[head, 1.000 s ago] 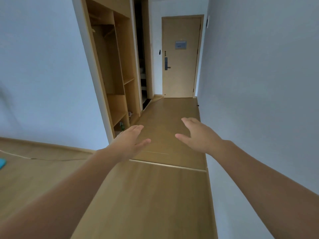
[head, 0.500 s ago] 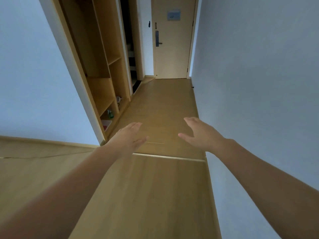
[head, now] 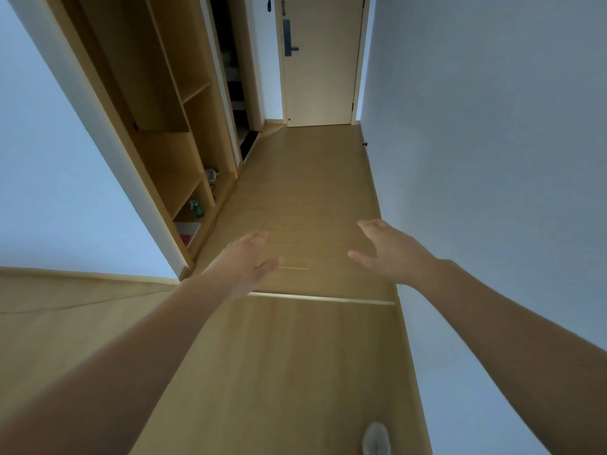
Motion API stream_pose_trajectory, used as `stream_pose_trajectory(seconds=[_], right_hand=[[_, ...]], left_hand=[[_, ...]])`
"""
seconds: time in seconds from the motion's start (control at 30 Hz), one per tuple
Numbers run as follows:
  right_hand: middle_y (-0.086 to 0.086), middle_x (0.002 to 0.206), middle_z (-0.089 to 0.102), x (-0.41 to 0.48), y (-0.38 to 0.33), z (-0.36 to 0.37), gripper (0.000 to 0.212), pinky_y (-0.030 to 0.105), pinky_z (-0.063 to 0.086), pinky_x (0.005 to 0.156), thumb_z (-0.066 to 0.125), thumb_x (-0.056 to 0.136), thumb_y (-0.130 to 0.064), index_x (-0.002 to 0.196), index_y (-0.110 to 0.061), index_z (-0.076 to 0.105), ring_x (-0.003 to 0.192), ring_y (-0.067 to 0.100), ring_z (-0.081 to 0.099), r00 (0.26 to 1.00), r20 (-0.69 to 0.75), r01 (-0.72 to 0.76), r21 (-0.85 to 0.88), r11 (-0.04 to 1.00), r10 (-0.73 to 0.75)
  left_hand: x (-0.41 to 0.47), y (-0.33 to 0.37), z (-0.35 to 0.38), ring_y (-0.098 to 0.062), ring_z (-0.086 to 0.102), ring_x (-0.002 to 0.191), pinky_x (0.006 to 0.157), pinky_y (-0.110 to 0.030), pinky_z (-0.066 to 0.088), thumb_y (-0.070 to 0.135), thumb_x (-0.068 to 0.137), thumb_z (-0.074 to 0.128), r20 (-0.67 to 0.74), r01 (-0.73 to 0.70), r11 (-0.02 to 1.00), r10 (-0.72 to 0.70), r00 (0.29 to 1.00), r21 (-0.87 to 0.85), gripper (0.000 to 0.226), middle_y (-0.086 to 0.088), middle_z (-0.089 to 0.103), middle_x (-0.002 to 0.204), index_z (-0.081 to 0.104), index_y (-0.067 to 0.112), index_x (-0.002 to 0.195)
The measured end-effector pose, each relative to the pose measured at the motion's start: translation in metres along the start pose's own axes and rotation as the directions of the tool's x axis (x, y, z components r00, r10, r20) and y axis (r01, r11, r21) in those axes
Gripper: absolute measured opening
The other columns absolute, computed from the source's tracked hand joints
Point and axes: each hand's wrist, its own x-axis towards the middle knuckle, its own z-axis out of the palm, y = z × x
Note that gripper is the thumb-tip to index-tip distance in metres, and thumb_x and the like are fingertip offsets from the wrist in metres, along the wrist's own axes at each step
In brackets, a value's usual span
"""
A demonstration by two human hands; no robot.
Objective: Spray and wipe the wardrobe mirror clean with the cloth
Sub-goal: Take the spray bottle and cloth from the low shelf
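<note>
My left hand and my right hand are stretched out in front of me over the wooden corridor floor, both open and holding nothing. An open wooden wardrobe lines the left side of the corridor. On its bottom shelf stands a green spray bottle, ahead and to the left of my left hand. A clear bottle sits further back on the same shelf. No mirror and no cloth show in this view.
A pink and white box lies at the near end of the bottom shelf. A closed door with a dark handle ends the corridor. White walls flank both sides. My slipper toe shows at the bottom.
The view has moved forward along the corridor and tilted down; the wardrobe's bottom shelf is closer. Both hands stay open and held out in front.
</note>
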Motion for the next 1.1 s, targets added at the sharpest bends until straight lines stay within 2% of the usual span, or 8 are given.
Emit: stream_pose_trajectory(seconds=[0.2, 0.37, 0.5, 0.63, 0.8, 0.97, 1.1], right_hand=[[0.004, 0.156, 0.026, 0.092, 0.038, -0.008, 0.074, 0.04, 0.04, 0.105, 0.046, 0.093, -0.055, 0.151, -0.018, 0.021, 0.135, 0.022, 0.041, 0.997, -0.012, 0.079, -0.008, 0.997, -0.079], [0.004, 0.157, 0.024, 0.175, 0.075, -0.024, 0.073, 0.041, 0.041, 0.104, 0.047, 0.093, -0.055, 0.152, -0.019, 0.02, 0.133, 0.023, 0.042, 0.988, 0.062, 0.144, -0.013, 0.99, -0.143], [0.005, 0.159, 0.021, 0.236, 0.099, -0.039, 0.072, 0.041, 0.033, 0.11, 0.046, 0.095, -0.052, 0.153, -0.019, 0.018, 0.141, 0.024, 0.032, 0.979, 0.096, 0.183, -0.033, 0.983, -0.179], [0.003, 0.161, 0.016, 0.285, 0.117, -0.046, 0.072, 0.043, 0.026, 0.116, 0.044, 0.096, -0.051, 0.154, -0.019, 0.015, 0.147, 0.019, 0.018, 0.968, 0.151, 0.208, -0.023, 0.978, -0.202], [0.003, 0.162, 0.012, 0.356, 0.125, -0.045, 0.072, 0.044, 0.023, 0.118, 0.043, 0.098, -0.05, 0.155, -0.019, 0.011, 0.148, 0.019, 0.013, 0.953, 0.205, 0.233, -0.021, 0.972, -0.224], [0.003, 0.162, 0.013, 0.438, 0.12, -0.041, 0.072, 0.044, 0.024, 0.117, 0.044, 0.097, -0.051, 0.154, -0.019, 0.013, 0.147, 0.02, 0.017, 0.945, 0.201, 0.267, -0.022, 0.964, -0.257], [0.002, 0.16, 0.019, 0.516, 0.108, -0.04, 0.072, 0.046, 0.033, 0.112, 0.043, 0.096, -0.053, 0.154, -0.02, 0.016, 0.144, 0.021, 0.026, 0.952, 0.171, 0.266, -0.053, 0.963, -0.254]], left_hand=[[0.085, -0.001, 0.007, -0.022, 0.026, 0.142, 0.113, -0.04, 0.024, 0.057, 0.093, 0.042, -0.011, 0.058, 0.998, -0.057, 0.998, 0.019, 0.07, 0.001, 0.024, 0.157, 0.02, 0.024, 0.15], [0.161, 0.002, 0.013, -0.02, 0.028, 0.141, 0.114, -0.04, 0.027, 0.056, 0.092, 0.044, -0.05, 0.132, 0.989, -0.135, 0.99, -0.061, 0.068, 0.003, 0.028, 0.155, 0.021, 0.027, 0.149], [0.209, 0.001, 0.019, -0.02, 0.032, 0.139, 0.109, -0.039, 0.03, 0.064, 0.088, 0.041, -0.076, 0.147, 0.985, -0.154, 0.985, -0.086, 0.069, 0.004, 0.033, 0.152, 0.022, 0.034, 0.147], [0.25, -0.007, 0.025, -0.02, 0.031, 0.139, 0.111, -0.042, 0.033, 0.065, 0.087, 0.042, -0.072, 0.208, 0.972, -0.216, 0.974, -0.108, 0.07, 0.005, 0.032, 0.153, 0.021, 0.035, 0.147], [0.304, -0.031, 0.023, -0.021, 0.031, 0.139, 0.108, -0.042, 0.032, 0.066, 0.087, 0.042, -0.077, 0.258, 0.96, -0.267, 0.961, -0.108, 0.07, 0.005, 0.032, 0.152, 0.024, 0.034, 0.146], [0.367, -0.075, 0.018, -0.021, 0.032, 0.139, 0.108, -0.042, 0.032, 0.065, 0.087, 0.042, -0.051, 0.269, 0.955, -0.277, 0.96, -0.122, 0.069, 0.006, 0.033, 0.152, 0.023, 0.035, 0.146], [0.434, -0.118, 0.004, -0.022, 0.035, 0.137, 0.107, -0.04, 0.033, 0.061, 0.09, 0.043, -0.043, 0.278, 0.954, -0.284, 0.958, -0.114, 0.068, 0.002, 0.035, 0.151, 0.023, 0.03, 0.147]])
